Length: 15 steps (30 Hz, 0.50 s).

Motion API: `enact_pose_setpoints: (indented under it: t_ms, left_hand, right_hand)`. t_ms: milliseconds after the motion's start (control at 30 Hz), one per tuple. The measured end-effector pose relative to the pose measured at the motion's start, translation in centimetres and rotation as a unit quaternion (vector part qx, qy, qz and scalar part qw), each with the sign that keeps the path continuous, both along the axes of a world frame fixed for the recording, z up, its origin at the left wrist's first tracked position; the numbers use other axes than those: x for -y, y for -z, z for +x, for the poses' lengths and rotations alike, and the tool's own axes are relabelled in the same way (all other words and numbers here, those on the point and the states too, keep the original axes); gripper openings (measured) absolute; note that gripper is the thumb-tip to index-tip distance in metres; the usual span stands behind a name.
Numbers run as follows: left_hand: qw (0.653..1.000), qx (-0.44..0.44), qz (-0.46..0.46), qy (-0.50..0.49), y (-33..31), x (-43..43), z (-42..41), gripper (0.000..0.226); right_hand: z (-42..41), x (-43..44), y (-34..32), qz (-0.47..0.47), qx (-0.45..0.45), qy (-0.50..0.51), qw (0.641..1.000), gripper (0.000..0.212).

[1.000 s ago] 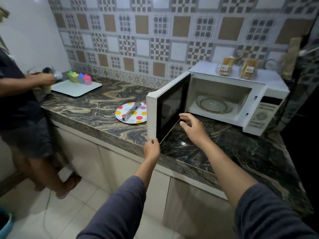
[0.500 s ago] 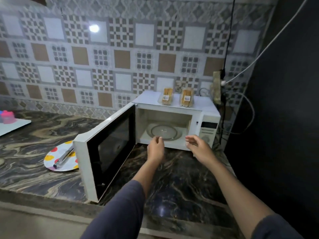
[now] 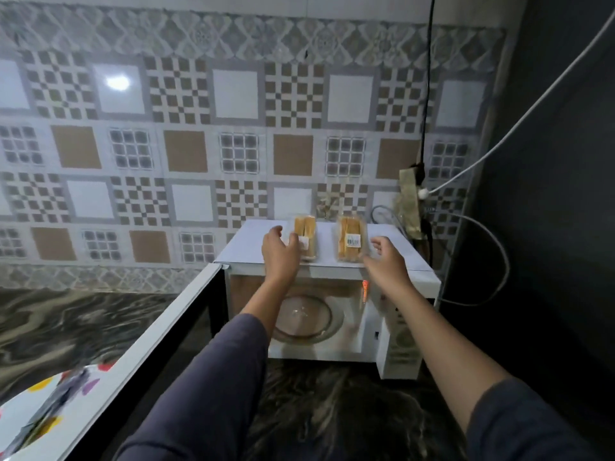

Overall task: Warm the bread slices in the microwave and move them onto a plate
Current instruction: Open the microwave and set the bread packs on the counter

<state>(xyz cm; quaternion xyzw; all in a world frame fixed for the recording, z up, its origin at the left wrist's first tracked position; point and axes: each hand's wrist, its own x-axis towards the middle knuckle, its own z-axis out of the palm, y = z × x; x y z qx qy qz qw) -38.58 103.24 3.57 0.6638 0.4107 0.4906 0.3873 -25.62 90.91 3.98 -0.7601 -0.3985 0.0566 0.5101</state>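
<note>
A white microwave (image 3: 399, 347) stands on the marble counter with its door (image 3: 139, 354) swung wide open to the left. Its glass turntable (image 3: 309, 319) is bare. On the microwave's top sit two clear packs of bread slices: a left pack (image 3: 307, 232) and a right pack (image 3: 351, 239). My left hand (image 3: 279, 256) is raised beside the left pack, fingers spread and relaxed, touching or nearly touching its left side. My right hand (image 3: 387, 262) hovers just right of the right pack, fingers loosely curved, holding nothing. A polka-dot plate (image 3: 25, 414) with tongs (image 3: 46, 414) lies at the bottom left.
A dark wall (image 3: 549, 194) closes in on the right. A power strip (image 3: 412, 201) with cables hangs behind the microwave. The patterned tile wall (image 3: 199, 144) runs along the counter's back. The open door blocks the space left of the microwave.
Both hands rose from in front of the microwave's opening to its top, flanking the bread packs. The view moved closer and upward.
</note>
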Motion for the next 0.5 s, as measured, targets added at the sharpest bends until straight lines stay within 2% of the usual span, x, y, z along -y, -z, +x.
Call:
enact_pose_setpoints:
  t_ms: [133, 233, 300, 400, 500]
  left_hand:
    - [0.993, -0.107, -0.041, 0.007, 0.4, -3.7, 1.4, 0.082]
    - [0.987, -0.117, -0.092, 0.057, 1.0, -5.0, 2.2, 0.100]
    - [0.983, -0.121, -0.097, 0.097, 0.9, -5.6, 2.4, 0.098]
    - [0.976, -0.144, -0.082, 0.141, 0.6, -6.4, 2.3, 0.080]
    - [0.981, -0.136, -0.064, 0.122, 0.7, -6.5, 2.4, 0.060]
  right_hand:
    - [1.6, -3.4, 0.0, -0.058, -0.012, 0.036, 0.998, 0.062]
    - [2.5, -5.2, 0.4, -0.125, -0.027, 0.048, 0.991, 0.088]
    - [2.7, -6.0, 0.5, -0.157, -0.015, 0.047, 0.986, 0.093]
    - [2.7, -6.9, 0.2, -0.140, -0.025, 0.051, 0.989, 0.071]
    - [2.5, -7.4, 0.2, -0.108, -0.034, 0.076, 0.991, 0.059]
